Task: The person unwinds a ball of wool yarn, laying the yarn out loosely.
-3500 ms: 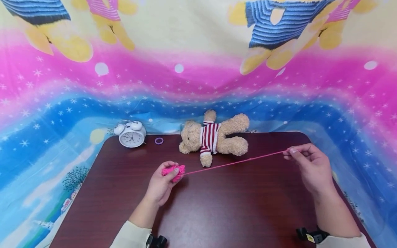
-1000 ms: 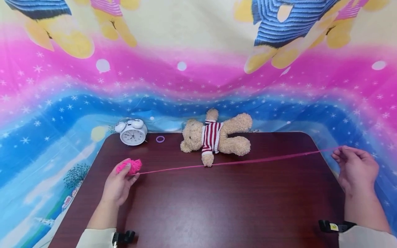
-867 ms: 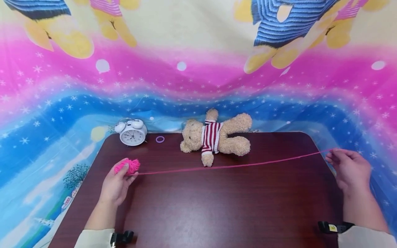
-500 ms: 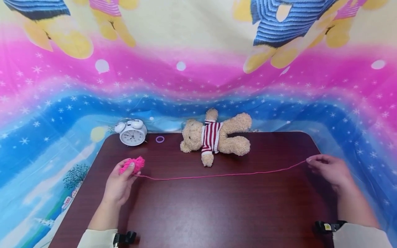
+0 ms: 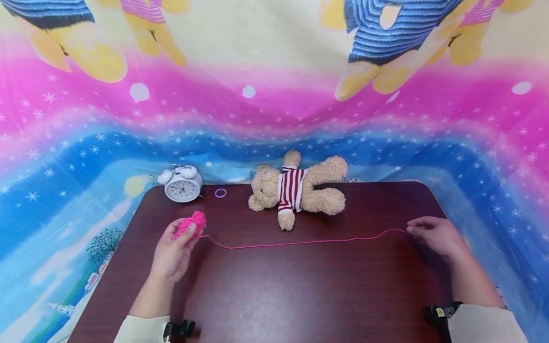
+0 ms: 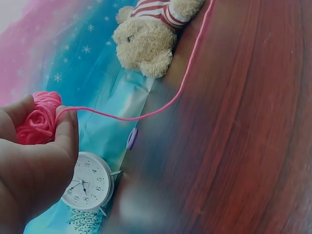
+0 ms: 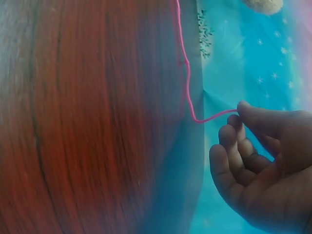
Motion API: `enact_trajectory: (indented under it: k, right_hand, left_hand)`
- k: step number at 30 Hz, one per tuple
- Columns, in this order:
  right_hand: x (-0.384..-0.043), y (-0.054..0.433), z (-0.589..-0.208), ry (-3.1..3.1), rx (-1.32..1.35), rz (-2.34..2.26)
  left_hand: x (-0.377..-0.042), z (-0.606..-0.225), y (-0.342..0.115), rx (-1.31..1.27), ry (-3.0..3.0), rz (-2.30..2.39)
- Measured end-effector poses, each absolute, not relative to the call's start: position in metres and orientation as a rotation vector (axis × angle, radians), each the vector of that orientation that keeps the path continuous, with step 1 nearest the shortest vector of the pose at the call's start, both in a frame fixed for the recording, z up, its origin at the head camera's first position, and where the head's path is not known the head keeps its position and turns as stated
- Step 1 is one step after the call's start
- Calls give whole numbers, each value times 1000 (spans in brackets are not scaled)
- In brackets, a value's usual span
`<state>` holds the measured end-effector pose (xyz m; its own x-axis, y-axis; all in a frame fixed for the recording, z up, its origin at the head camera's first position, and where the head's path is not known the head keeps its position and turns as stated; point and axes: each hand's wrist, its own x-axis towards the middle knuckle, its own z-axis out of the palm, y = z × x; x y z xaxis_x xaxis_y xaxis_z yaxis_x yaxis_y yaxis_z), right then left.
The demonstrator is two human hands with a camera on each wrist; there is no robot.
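Note:
A small bundle of pink yarn [image 5: 195,223] is gripped between the thumb and fingers of my left hand [image 5: 172,255], at the left of the table. One strand [image 5: 296,243] runs from it across the tabletop to my right hand [image 5: 442,240], where thumb and forefinger pinch its end. The strand hangs slack, sagging low along its middle. In the left wrist view the yarn bundle [image 6: 41,119] shows wound loops, with the strand leaving past a fingertip. The right wrist view shows the pinched end and the other fingers [image 7: 222,161] loosely bent.
Along the back of the dark wooden table [image 5: 300,295] lies a teddy bear [image 5: 296,188] in a striped shirt. A white alarm clock [image 5: 182,186] and a purple ring [image 5: 220,193] are to its left. A printed cloth [image 5: 274,109] hangs behind and around the table.
Over the last second the right hand has come inward to the left and slightly down, and the left hand slightly right. The strand, stretched nearly straight before, has gone slack.

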<state>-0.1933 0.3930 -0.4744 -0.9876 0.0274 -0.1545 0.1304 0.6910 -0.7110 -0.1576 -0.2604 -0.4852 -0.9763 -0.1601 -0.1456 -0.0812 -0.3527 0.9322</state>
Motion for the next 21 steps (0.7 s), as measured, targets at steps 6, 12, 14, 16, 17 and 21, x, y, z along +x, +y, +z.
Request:
enact_trajectory:
  k: [6,12,14,16,17,21]
  right_hand:
    - [-199,382,-484,2759,84,-1145]
    - [-205,371,-489,2689,91,-1175]
    - [-206,367,-490,2673,93,-1178]
    - [-207,364,-492,2662,91,-1184]
    - [-207,363,-492,2657,91,-1187]
    - [-208,358,-494,2638,77,-1210]
  left_hand:
    - [-159,-485,-253,275,-1696,-2574]
    - [-159,-483,-248,282,-1706,-2588]
    - [-159,-483,-246,295,-1726,-2580]
    - [-160,-483,-244,312,-1735,-2579]
    - [-160,-483,-243,315,-1736,-2581]
    - [-161,-482,-239,312,-1724,-2589]
